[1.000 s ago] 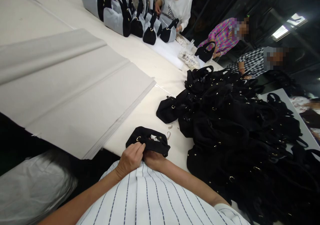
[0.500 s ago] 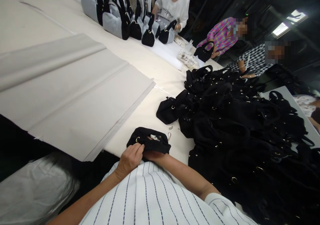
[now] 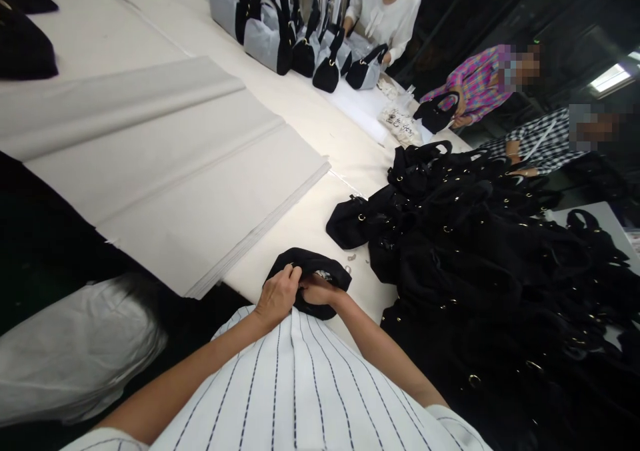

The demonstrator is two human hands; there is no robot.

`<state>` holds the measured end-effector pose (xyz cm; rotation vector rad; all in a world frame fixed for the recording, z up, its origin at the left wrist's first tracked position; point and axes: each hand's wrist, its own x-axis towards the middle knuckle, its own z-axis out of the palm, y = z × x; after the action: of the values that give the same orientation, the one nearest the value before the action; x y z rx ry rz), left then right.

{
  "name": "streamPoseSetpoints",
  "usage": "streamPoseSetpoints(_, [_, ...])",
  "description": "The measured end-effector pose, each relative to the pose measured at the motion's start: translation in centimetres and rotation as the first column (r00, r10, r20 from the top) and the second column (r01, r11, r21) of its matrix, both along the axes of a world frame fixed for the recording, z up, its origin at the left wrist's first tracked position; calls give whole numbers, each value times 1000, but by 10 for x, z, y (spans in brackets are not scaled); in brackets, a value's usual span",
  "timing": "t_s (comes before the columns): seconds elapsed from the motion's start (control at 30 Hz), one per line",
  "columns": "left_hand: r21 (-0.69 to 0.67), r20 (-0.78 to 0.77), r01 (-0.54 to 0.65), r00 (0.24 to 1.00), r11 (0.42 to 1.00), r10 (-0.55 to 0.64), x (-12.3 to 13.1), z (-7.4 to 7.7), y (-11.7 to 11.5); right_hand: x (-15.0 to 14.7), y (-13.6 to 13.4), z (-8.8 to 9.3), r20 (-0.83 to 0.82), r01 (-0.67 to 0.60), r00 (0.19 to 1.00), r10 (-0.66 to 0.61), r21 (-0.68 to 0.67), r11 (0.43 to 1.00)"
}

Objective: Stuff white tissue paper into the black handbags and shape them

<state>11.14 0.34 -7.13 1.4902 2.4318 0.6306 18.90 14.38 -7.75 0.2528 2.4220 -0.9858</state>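
Observation:
A small black handbag (image 3: pixel 310 259) is held at the table's near edge, close against the striped shirt. My left hand (image 3: pixel 279 292) is closed on the bag's left rim, fingers pinched over the fabric. At the opening, my right hand (image 3: pixel 319 291) reaches inside; its fingers are hidden by the bag. Something whitish shows within the opening beside the right hand.
A big heap of black bags (image 3: pixel 450 257) covers the table's right side. Stacked grey-white sheets (image 3: pixel 200 171) lie left. Grey-and-black bags (image 3: pixel 267 41) stand at the back near several people. A white bundle (image 3: pixel 75 351) sits below the table's left edge.
The view has swung left, bringing dark bags in at the upper left corner. My right hand has shifted from under the bag into its opening, and my left hand still grips the rim.

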Motion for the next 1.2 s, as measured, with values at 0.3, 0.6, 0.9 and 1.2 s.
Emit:
streamPoseSetpoints(0.3, [-56, 858, -414, 445, 908, 256, -103, -46, -13, 36, -17, 36, -206, 628, 740, -640, -130, 767])
streamPoseSetpoints(0.6, [-197, 809, -390, 454, 900, 374, -76, -106, 10, 58, -24, 36, -263, 813, 575, -775, 80, 576])
streamPoseSetpoints(0.9, [-104, 770, -298, 579, 949, 267, -74, -110, 16, 27, -32, 1, -50, 707, 653, -756, -318, 632])
streamPoseSetpoints(1.2, [181, 381, -244, 911, 953, 161, -42, -11, -5, 39, -39, -6, -366, 500, 777, -513, -138, 855])
